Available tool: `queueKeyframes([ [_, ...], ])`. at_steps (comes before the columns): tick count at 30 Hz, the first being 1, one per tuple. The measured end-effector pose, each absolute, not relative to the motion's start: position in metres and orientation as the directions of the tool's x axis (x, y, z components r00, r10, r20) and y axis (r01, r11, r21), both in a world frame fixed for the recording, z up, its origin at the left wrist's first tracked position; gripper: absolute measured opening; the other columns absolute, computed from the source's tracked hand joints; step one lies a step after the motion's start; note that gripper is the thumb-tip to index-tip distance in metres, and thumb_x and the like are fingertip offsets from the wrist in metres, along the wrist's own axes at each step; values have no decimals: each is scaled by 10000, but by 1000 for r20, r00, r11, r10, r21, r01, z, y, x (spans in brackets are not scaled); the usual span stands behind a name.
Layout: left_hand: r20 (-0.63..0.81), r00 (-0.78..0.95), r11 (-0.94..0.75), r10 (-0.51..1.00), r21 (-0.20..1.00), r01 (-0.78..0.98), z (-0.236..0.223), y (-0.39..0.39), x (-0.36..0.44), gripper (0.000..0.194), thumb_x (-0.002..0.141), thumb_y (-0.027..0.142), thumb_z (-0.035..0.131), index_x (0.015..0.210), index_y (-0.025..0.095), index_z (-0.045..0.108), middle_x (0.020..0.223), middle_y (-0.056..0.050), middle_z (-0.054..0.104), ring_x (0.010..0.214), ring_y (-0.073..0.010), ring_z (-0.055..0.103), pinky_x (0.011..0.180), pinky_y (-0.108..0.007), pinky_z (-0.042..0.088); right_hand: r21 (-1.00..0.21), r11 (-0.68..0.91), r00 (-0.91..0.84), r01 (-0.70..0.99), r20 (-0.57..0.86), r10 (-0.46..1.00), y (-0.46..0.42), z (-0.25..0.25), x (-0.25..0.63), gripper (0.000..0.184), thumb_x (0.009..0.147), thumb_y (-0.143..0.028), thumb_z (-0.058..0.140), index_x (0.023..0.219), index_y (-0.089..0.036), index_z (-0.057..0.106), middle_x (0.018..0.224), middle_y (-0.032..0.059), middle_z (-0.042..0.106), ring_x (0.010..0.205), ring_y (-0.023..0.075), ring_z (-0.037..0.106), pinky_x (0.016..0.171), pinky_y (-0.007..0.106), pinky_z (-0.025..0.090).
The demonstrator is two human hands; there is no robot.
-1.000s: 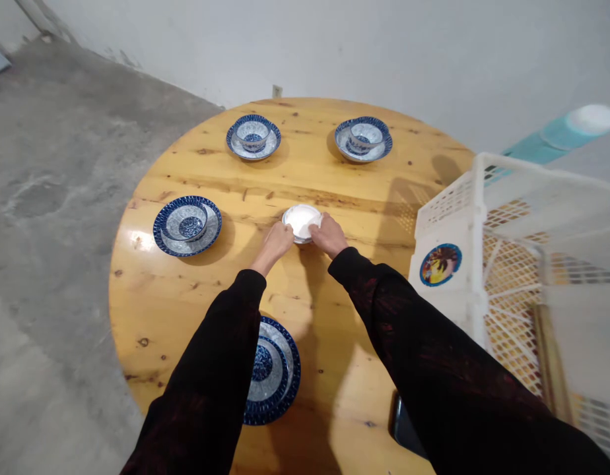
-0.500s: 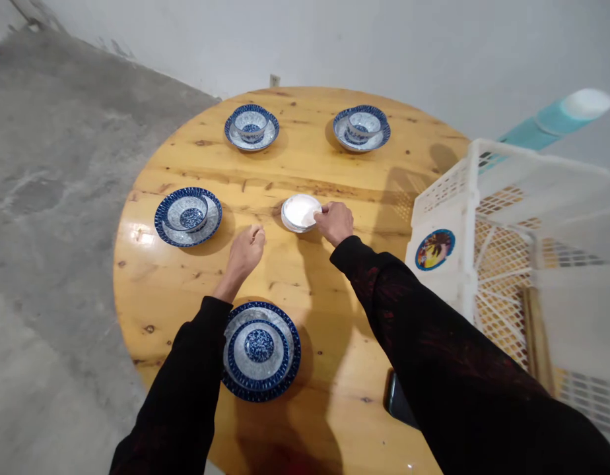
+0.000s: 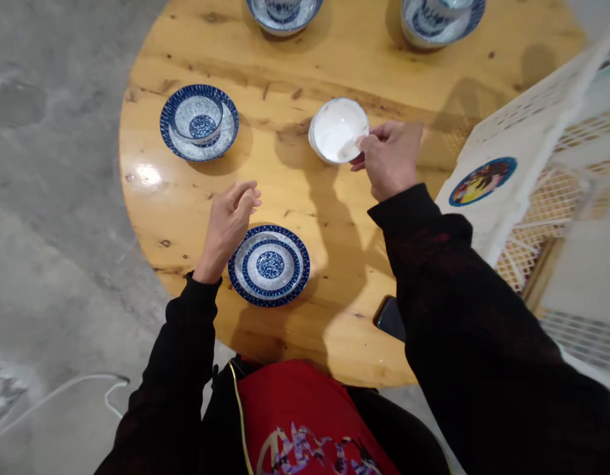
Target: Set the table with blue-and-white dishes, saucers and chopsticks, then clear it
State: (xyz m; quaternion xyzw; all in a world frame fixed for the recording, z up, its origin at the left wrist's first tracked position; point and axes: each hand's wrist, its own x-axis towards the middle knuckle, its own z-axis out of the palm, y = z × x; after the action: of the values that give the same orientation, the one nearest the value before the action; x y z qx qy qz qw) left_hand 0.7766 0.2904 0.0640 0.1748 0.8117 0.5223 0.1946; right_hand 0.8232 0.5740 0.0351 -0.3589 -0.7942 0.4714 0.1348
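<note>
My right hand [image 3: 391, 155] pinches the right rim of a small white bowl [image 3: 340, 125] near the middle of the wooden table. A second rim shows under the bowl's left side; whether the two touch, I cannot tell. My left hand [image 3: 230, 221] hovers above the table with its fingers curled together and nothing visible in them. Just below and right of it is a blue-and-white plate [image 3: 301, 280] with a patterned blue-and-white bowl [image 3: 270, 265] on it. Farther left, another patterned bowl [image 3: 199, 122] stands on a blue-rimmed plate [image 3: 229, 135].
Two more bowl-and-plate sets, one at far left [image 3: 285, 26] and one at far right [image 3: 428, 36], are cut by the top edge. A white plastic crate [image 3: 523, 142] stands at the right. A black phone [image 3: 391, 320] lies near my right sleeve.
My view has tilted down, bringing my red shirt into frame. The right hand keeps its hold on the white bowl, which now shows more of its inside. The left hand is nearer the front plate.
</note>
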Motion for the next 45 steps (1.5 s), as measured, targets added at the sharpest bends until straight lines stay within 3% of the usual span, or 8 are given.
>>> queueKeyframes([
  [6, -176, -874, 379, 453, 925, 10, 73, 256, 809, 320, 962, 328, 465, 1148, 160, 665, 1056, -85, 739, 904, -150, 698, 833, -278, 584, -898, 199, -667, 392, -128, 734, 521, 52, 878, 40, 827, -177, 574, 828, -164, 612, 665, 28, 607, 652, 185, 645, 595, 358, 595],
  [12, -265, -824, 419, 501, 907, -37, 69, 249, 853, 296, 940, 339, 487, 1109, 190, 678, 1051, -73, 742, 926, -174, 694, 861, -277, 551, -884, 119, -615, 452, -212, 759, 497, 40, 933, 127, 731, -285, 589, 789, -177, 623, 629, 7, 623, 514, 161, 592, 486, 319, 557],
  [19, -361, -465, 411, 808, 911, 6, 55, 280, 932, 300, 967, 336, 461, 1156, 218, 661, 1046, -66, 735, 937, -193, 681, 836, -266, 515, -816, 0, -458, 578, -324, 828, 470, 21, 996, 183, 732, -354, 574, 819, -195, 603, 674, 27, 662, 522, 168, 595, 508, 321, 567],
  [24, -513, -285, 507, 810, 856, -101, 35, 275, 969, 233, 945, 316, 490, 1064, 202, 655, 947, -41, 729, 876, -177, 677, 830, -252, 512, -776, -73, -402, 626, -402, 823, 433, 4, 1056, 285, 735, -436, 591, 879, -191, 611, 778, 59, 699, 568, 191, 626, 512, 334, 573],
  [27, -584, -291, 563, 758, 811, -160, 20, 264, 979, 220, 951, 348, 487, 977, 187, 634, 937, -46, 723, 861, -178, 669, 805, -258, 522, -759, -119, -387, 640, -452, 804, 411, -5, 1085, 308, 739, -462, 603, 884, -190, 614, 796, 61, 706, 611, 202, 652, 520, 329, 580],
  [34, -588, -369, 556, 720, 807, -200, -1, 251, 990, 246, 980, 355, 409, 849, 198, 544, 860, -47, 704, 755, -176, 675, 732, -280, 535, -808, -174, -376, 562, -437, 817, 384, -23, 1106, 327, 745, -474, 629, 861, -168, 626, 707, 35, 672, 527, 177, 608, 466, 318, 557],
  [45, -610, -397, 644, 685, 763, -60, -8, 256, 985, 288, 1003, 316, 377, 737, 228, 443, 745, -29, 699, 706, -171, 680, 676, -262, 507, -822, -151, -405, 548, -419, 812, 381, -27, 1109, 294, 783, -452, 625, 889, -179, 612, 709, 21, 654, 569, 180, 622, 502, 318, 570],
])
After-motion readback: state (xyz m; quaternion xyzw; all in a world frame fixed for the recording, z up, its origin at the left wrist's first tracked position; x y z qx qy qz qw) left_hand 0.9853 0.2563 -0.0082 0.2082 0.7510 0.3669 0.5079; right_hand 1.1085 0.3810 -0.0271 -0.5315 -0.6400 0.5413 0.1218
